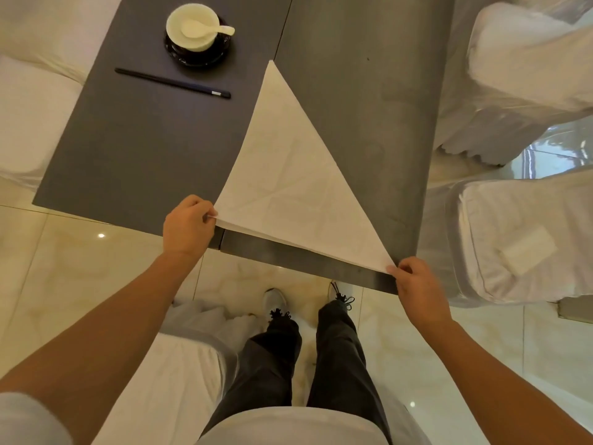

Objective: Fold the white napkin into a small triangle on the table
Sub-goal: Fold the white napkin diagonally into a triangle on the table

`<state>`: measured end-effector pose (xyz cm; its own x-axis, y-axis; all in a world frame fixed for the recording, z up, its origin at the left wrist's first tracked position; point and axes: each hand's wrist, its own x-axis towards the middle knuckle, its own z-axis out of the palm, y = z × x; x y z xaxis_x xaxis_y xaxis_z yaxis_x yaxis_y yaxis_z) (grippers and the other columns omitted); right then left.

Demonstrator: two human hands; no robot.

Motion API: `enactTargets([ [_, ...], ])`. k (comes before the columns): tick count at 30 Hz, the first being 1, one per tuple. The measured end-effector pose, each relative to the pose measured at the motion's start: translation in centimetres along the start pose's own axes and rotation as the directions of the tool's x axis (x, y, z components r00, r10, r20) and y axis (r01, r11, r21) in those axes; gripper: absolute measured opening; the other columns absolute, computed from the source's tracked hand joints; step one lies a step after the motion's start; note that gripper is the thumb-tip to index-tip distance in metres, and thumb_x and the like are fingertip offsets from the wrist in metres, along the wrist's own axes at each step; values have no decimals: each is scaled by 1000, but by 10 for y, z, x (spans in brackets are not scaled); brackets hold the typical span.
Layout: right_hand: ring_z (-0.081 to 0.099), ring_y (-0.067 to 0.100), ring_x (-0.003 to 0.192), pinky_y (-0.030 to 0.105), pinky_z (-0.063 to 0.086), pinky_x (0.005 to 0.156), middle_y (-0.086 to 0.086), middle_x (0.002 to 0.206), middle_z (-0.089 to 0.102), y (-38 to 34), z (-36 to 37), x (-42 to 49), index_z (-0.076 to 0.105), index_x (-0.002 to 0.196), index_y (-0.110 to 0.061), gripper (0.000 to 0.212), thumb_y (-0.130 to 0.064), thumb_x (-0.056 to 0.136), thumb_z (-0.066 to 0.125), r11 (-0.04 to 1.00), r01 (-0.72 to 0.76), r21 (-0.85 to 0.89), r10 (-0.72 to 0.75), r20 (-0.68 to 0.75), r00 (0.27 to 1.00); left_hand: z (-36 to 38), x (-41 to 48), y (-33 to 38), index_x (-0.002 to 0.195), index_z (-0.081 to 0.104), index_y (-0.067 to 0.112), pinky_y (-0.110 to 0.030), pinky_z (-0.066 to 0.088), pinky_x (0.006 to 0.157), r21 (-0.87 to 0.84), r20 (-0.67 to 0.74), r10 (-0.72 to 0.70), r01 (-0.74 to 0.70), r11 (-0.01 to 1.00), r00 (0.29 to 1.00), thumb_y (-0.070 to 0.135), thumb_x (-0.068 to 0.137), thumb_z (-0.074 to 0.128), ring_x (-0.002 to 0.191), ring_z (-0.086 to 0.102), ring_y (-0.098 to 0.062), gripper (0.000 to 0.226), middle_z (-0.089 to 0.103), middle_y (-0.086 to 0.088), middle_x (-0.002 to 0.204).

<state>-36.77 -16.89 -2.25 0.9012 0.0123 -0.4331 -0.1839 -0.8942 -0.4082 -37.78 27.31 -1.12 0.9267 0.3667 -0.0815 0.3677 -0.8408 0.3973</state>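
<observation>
The white napkin [285,175] lies on the dark grey table [138,149] as a large triangle. Its tip points away from me and its long edge runs along the table's near edge. My left hand [187,226] pinches the napkin's near left corner between thumb and fingers. My right hand [417,287] pinches the near right corner at the table's front edge. Both corners are lifted slightly off the surface.
A white bowl [192,25] with a white spoon stands on a dark saucer at the far left of the table. Black chopsticks [173,83] lie in front of the bowl. White-covered chairs [519,75] flank the table on both sides. My legs stand on a glossy tiled floor.
</observation>
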Motion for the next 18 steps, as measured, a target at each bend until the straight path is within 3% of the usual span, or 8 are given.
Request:
enactTargets([
  [7, 55, 16, 74, 30, 51, 68, -2, 88, 53, 14, 11, -8, 47, 89, -29, 19, -45, 99, 42, 1000, 16, -5, -16, -14, 1000, 5, 2, -1, 98, 74, 5, -34, 55, 79, 40, 23, 28, -29, 999, 999, 16, 91, 67, 81, 64, -25, 15, 68, -9, 100],
  [11, 53, 25, 86, 43, 50, 73, 6, 99, 53, 20, 12, -11, 55, 103, -23, 12, -27, 101, 44, 993, 98, -70, -97, 19, 995, 3, 0, -3, 101, 76, 6, -36, 57, 75, 111, 91, 131, -140, 984, 987, 17, 93, 65, 79, 65, -28, 17, 69, -8, 105],
  [15, 57, 23, 73, 39, 53, 67, 4, 83, 55, 6, 7, -10, 46, 83, -24, 29, -48, 98, 44, 994, -99, 45, 98, 20, 995, -1, -7, -5, 108, 76, 11, -37, 56, 68, 163, 133, 150, -171, 972, 980, 19, 95, 61, 78, 65, -27, 21, 67, -3, 112],
  [18, 58, 21, 68, 31, 51, 60, 3, 77, 55, 1, 2, -12, 49, 84, -20, 25, -41, 97, 50, 994, -82, 79, 82, -1, 997, -1, -15, -3, 109, 75, 14, -37, 54, 64, 181, 125, 109, -130, 975, 986, 21, 96, 59, 72, 63, -29, 22, 64, -3, 113],
])
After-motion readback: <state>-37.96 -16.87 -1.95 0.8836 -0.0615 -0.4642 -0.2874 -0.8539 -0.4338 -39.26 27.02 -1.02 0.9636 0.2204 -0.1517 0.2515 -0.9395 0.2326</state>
